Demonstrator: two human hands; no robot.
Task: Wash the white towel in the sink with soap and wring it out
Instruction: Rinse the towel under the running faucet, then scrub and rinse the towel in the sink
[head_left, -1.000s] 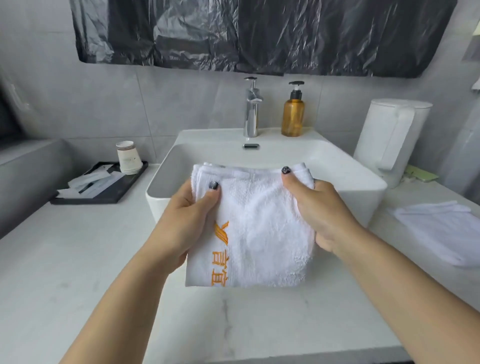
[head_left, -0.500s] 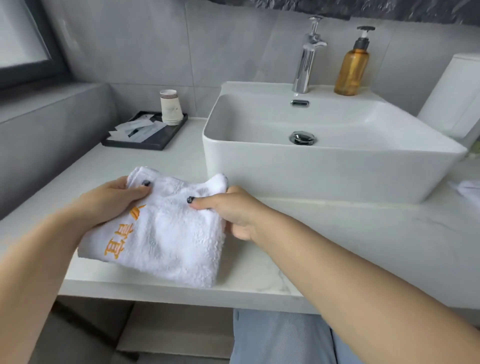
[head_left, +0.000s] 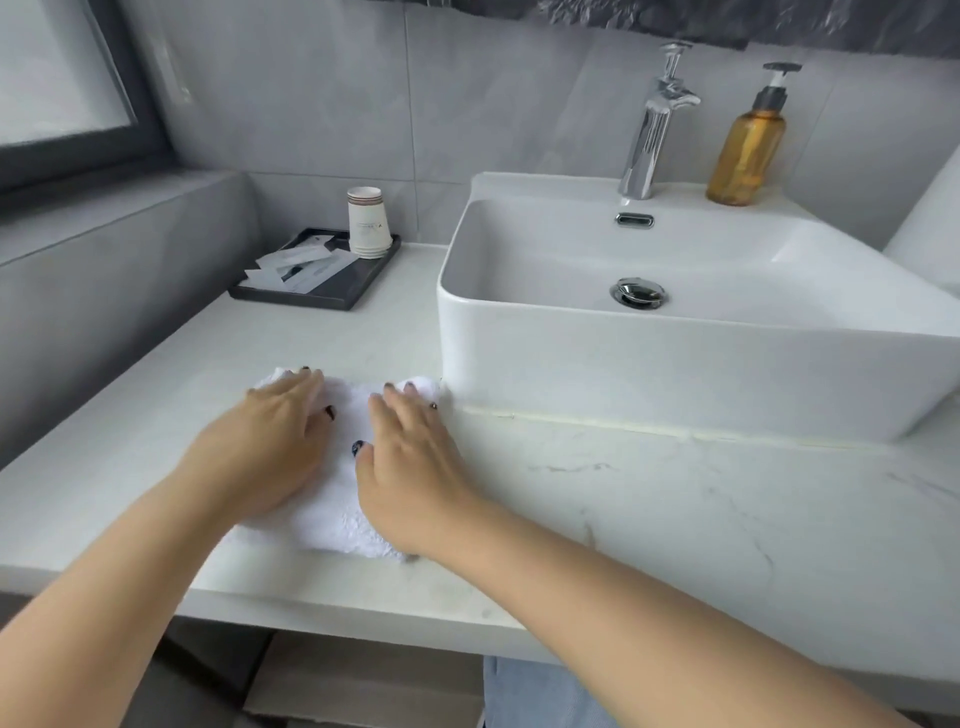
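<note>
Pressing white towel (head_left: 343, 512) flat | under both hands: left (head_left: 265, 447), right (head_left: 410, 457) | fingers straight

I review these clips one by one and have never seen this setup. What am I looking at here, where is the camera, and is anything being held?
There is no machine: a person wears a camera on the head, looking down at their own bare hands. The left hand and right hand lie flat, fingers straight, on a folded white towel on the marble counter. Nothing is gripped. To the right stands the sink, dry as far as I can see, with faucet and amber soap bottle. Behind, a black tray holds paper cups.
</note>
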